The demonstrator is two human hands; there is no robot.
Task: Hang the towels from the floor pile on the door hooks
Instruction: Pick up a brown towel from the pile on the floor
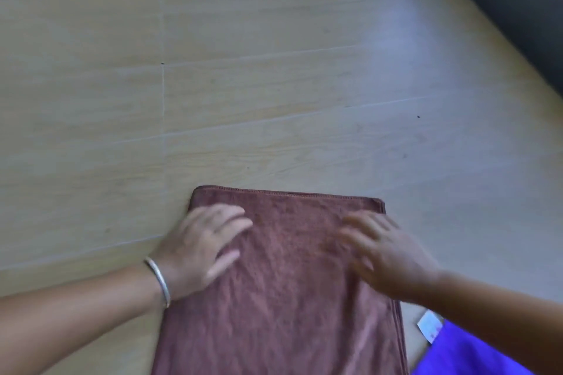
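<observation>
Brown towel [289, 283] flat on wood-look floor [243, 85]. Left hand [201, 246] and right hand [387, 256], blurred, rest palm-down on it. Purple cloth [463, 353] at lower right.

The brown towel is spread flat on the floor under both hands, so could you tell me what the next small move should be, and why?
Probably pinch the far edge of the brown towel and lift it. The left hand and right hand lie flat on it with straight fingers, gripping nothing, and it still lies on the wooden floor; no door hooks are in view.
</observation>
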